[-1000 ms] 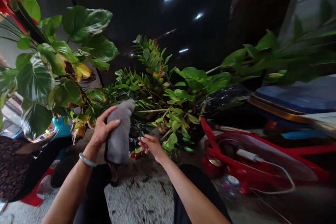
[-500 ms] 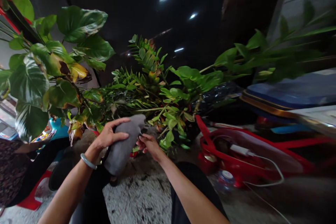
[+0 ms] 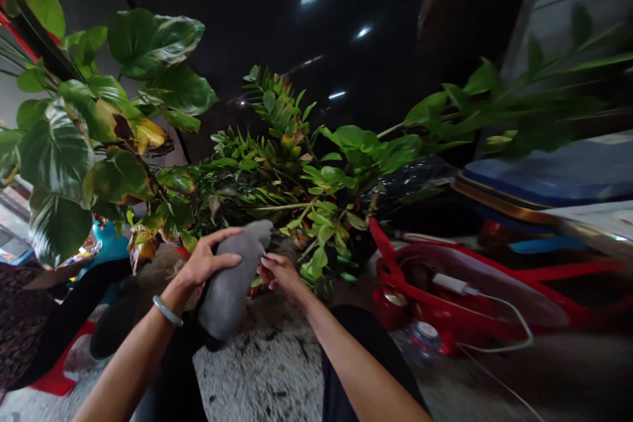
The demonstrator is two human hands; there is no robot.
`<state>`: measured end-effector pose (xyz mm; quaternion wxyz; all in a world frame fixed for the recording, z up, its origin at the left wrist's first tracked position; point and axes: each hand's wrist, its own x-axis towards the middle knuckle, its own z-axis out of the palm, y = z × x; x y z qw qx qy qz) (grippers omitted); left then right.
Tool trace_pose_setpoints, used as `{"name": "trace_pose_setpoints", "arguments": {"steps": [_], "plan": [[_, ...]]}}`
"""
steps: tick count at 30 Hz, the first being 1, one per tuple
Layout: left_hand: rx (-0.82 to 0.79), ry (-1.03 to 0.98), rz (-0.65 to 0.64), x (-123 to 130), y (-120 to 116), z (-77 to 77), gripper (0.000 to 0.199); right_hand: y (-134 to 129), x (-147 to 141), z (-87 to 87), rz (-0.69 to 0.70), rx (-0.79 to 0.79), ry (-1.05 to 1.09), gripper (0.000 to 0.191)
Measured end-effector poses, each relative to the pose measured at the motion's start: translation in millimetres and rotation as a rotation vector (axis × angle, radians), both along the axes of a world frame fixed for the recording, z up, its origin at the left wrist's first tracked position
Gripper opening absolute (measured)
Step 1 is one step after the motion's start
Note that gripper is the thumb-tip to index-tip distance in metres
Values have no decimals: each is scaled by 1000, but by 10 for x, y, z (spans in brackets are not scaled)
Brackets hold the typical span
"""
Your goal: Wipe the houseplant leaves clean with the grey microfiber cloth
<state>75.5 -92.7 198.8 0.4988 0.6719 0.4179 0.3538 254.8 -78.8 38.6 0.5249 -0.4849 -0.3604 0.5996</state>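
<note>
Grey plush-like fabric piece (image 3: pixel 230 283) with a scalloped upper end is held tilted above the speckled grey floor (image 3: pixel 257 376), between the person's knees. It is clasped in the left hand (image 3: pixel 212 260), the thumb laid over its face; a pale, smooth bangle (image 3: pixel 167 311) is worn on that wrist. At its right edge, the fingertips of the right hand (image 3: pixel 281 273) are pinched together; whether anything is gripped there cannot be told. Beyond the hands, a green leafy plant (image 3: pixel 326 204) is seen, partly yellowed. To the right, a white rectangular device (image 3: pixel 450 283) with a white cable is held in a red open-topped container (image 3: pixel 405 264). At far left, a seated person in dark patterned clothing (image 3: pixel 22 323) is partly seen.
</note>
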Motion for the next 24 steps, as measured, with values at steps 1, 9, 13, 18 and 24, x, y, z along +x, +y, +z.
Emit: {"name": "trace_pose_setpoints", "arguments": {"steps": [1, 9, 13, 18, 24], "plan": [[47, -54, 52, -10, 34, 118, 61, -1, -1, 0, -2, -4, 4, 12], [27, -70, 156, -19, 242, 14, 72, 12, -47, 19, -22, -18, 12, 13], [-127, 108, -135, -47, -11, -171, 63, 20, -24, -12, -39, -35, -15, 11], [94, -55, 93, -122, 51, 244, 67, -1, -4, -1, -19, -32, -22, 14], [-1, -129, 243, -222, 184, 50, 73, -2, -35, 19, -15, -37, -31, 15]]}}
